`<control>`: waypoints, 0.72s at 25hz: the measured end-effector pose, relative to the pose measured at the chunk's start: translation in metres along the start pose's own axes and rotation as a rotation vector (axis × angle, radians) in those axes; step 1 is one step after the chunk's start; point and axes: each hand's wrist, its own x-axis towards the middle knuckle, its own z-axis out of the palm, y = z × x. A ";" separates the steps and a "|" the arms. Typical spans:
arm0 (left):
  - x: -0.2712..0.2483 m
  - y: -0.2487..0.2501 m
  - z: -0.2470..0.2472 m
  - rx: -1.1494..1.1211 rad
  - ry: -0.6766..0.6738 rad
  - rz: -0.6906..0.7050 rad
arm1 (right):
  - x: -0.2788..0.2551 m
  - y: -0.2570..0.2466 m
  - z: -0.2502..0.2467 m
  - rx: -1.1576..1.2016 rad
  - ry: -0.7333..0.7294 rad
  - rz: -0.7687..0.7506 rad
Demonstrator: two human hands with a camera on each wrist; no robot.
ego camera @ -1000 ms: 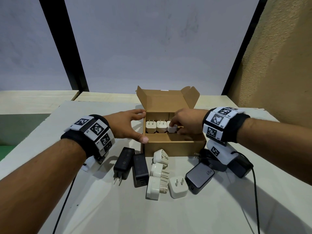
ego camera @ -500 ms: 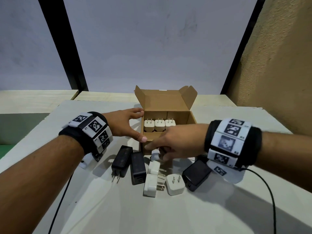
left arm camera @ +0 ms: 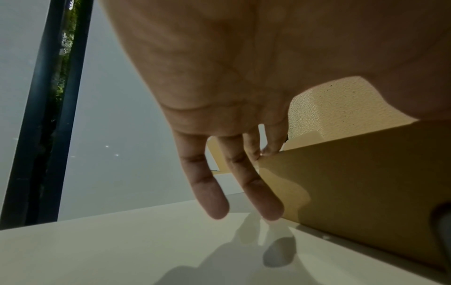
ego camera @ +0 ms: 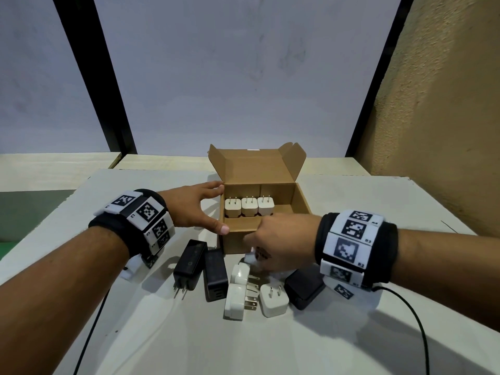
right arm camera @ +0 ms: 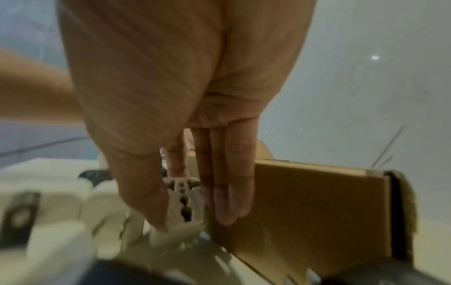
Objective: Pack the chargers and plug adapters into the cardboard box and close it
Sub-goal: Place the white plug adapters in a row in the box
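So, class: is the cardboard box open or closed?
Open: the cardboard box has its lid flap standing up behind, three white chargers visible inside.

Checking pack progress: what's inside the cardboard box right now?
Three white chargers stand prongs-up in a row at the back left of the cardboard box. The right hand covers the near right corner, so that part is unseen.

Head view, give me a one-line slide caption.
Left hand steadies the cardboard box; right hand reaches a white adapter.

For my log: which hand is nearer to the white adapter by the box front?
Right. The right hand pinches the adapter; the left hand holds the box's left side.
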 end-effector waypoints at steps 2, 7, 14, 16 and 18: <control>0.000 0.001 0.000 -0.001 0.003 -0.004 | -0.009 0.006 -0.009 0.082 0.039 -0.024; 0.000 0.000 0.002 -0.028 0.016 -0.006 | -0.028 0.039 -0.038 0.412 0.112 0.036; -0.001 0.000 0.001 -0.021 0.016 -0.020 | -0.006 0.094 -0.026 0.262 0.184 0.341; -0.001 0.000 0.001 -0.027 0.014 -0.020 | 0.003 0.100 -0.016 0.170 0.119 0.384; -0.001 0.000 0.001 -0.036 0.011 -0.021 | 0.011 0.099 -0.006 0.004 0.075 0.292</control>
